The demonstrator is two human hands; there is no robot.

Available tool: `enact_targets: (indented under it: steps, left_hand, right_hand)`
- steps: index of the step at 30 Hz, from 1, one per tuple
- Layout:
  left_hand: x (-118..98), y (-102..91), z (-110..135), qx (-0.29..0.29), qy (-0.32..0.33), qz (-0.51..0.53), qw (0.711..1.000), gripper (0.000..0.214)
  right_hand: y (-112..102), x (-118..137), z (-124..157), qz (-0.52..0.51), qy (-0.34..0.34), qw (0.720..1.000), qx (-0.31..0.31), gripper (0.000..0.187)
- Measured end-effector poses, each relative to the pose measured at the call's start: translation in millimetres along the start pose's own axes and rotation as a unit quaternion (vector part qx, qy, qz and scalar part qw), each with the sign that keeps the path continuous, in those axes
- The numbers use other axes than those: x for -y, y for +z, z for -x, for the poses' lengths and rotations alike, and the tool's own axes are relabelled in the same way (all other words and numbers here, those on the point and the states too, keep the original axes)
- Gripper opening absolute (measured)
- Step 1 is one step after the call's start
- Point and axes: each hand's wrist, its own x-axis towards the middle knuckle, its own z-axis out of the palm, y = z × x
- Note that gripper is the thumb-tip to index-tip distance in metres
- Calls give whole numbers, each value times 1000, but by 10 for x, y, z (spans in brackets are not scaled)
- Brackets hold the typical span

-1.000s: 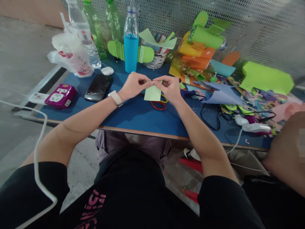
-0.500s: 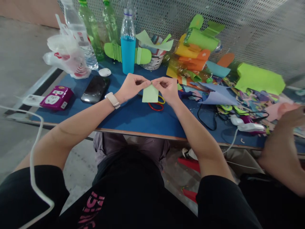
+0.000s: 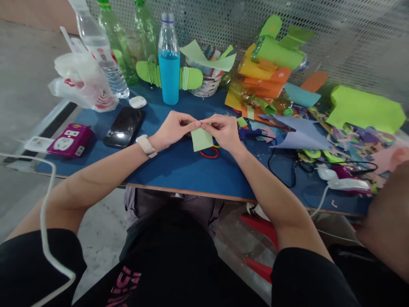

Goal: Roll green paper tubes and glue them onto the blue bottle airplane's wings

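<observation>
Blue worktop (image 3: 179,170): before you, paper scraps (image 3: 367,143) heaped toward its right. Black shirt (image 3: 169,256), yours: pink lettering (image 3: 124,281), not legible in full. Clear bottle (image 3: 99,55): red-and-white label (image 3: 104,54), wording unreadable. Plastic bag (image 3: 84,81): red print, brand unreadable. Pleated green paper (image 3: 148,74): behind the blue-filled bottle (image 3: 170,79), its folds apparently complete. Your left hand (image 3: 174,128) and right hand (image 3: 225,130): grip clamped on the upper edge of a pale green paper slip (image 3: 202,140), fingertips meeting or nearly so. Slip: between your hands, overlapping a red loop handle (image 3: 213,156) in view; no writing visible. Progress, as judged: four-sided shape seemingly already cut, visible face unpleated; any crease beneath your fingertips is hidden, and what is left does not show.
</observation>
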Motion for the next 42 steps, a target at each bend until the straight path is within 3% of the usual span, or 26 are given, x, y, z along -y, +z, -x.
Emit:
enact_targets:
  steps: [7, 14, 27, 32, 38, 42]
  left_hand:
    - [-32, -35, -14, 1, 28, -35, 999, 68]
    - [-13, -70, -41, -29, 75, -96, 992, 39]
    - [3, -53, -28, -55, 53, -67, 995, 22]
    - [21, -79, -31, -42, 66, -55, 995, 19]
    - [10, -80, -17, -33, 37, -51, 997, 17]
    - [-19, -56, 7, -22, 41, -20, 999, 17]
  right_hand:
    - [-20, 72, -23, -4, 25, 1000, 10, 45]
    - [0, 114, -56, -44, 77, 996, -3, 60]
    - [-9, 41, -60, -88, 164, 982, 37, 61]
    - [-5, 57, -58, -93, 174, 980, 18, 59]
    - [-17, 84, -35, -86, 155, 983, 40, 52]
    - [-19, 128, -24, -76, 177, 981, 37, 49]
